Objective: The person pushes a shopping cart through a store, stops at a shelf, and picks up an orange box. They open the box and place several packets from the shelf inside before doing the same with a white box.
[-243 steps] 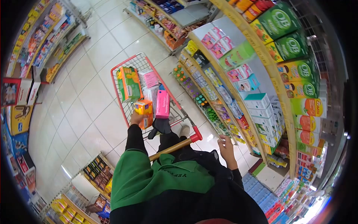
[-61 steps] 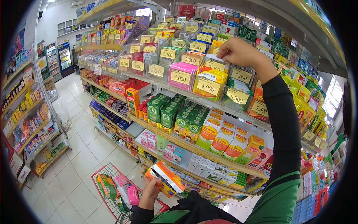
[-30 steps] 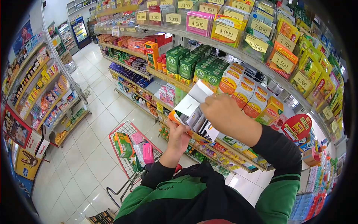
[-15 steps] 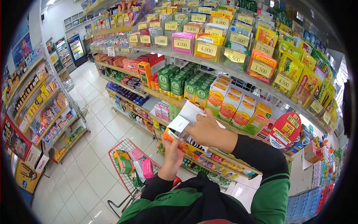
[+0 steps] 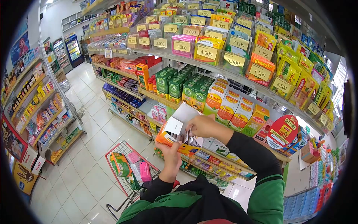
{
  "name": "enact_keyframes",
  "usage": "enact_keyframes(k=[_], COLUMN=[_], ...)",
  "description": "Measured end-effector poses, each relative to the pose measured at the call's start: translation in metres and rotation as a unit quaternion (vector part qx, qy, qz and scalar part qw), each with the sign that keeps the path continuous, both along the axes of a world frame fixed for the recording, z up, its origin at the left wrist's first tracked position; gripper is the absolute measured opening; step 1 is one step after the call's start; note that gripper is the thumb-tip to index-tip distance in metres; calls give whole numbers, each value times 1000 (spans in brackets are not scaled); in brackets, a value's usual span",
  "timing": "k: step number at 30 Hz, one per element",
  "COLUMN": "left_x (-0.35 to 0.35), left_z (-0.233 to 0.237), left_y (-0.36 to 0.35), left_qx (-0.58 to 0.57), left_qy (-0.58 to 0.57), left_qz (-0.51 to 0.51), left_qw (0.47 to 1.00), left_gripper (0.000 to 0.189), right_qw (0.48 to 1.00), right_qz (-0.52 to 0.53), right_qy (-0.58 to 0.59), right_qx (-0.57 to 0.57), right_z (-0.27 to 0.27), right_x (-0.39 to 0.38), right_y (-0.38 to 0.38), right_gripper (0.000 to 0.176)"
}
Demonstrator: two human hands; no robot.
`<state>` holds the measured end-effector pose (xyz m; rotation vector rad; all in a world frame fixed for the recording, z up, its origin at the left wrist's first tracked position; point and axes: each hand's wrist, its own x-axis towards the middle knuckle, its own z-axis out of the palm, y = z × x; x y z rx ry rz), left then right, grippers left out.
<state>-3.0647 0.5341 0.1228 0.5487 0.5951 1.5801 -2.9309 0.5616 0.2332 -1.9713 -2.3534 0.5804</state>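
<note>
A: Box location?
B: Orange box [image 5: 168,138], flap open, held chest-high before the shelf [image 5: 156,98], above the cart [image 5: 116,148].
A: Hands?
B: Left hand [image 5: 169,152] fingers wrapped underneath. Right hand [image 5: 204,126] fingers curled into the top; pinch unclear.

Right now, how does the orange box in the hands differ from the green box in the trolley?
The orange box is open, its white flap raised; the green box looks closed. The orange box is held up by the left hand, with the right hand at its top; the green box lies in the red trolley. Both are cardboard cartons.
</note>
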Motion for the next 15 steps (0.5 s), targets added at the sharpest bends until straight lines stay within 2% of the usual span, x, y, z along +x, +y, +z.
enact_keyframes(k=[3, 5, 8, 10, 12, 15], left_x=[2, 5, 6, 2, -2, -8], left_z=[-4, -2, 2, 3, 2, -6], left_y=[3, 4, 8, 13, 16, 21], left_qx=[8, 6, 5, -38, -62, -95], left_qy=[11, 10, 10, -54, -64, -79], left_qz=[10, 17, 31, -1, -8, -37], left_qw=[1000, 1000, 999, 998, 996, 992], left_gripper=[69, 69, 69, 72, 69, 64], right_qw=[1000, 990, 985, 981, 977, 945], right_qz=[1, -77, -91, -88, -86, -4], right_qy=[17, -6, -21, -41, -62, -34], right_qx=[14, 114, 147, 165, 185, 325], right_z=[-5, 1, 15, 32, 51, 99], right_x=[-3, -16, -28, -34, -38, -32], right_y=[2, -6, -10, -14, -16, -22], right_gripper=[25, 31, 28, 26, 24, 25])
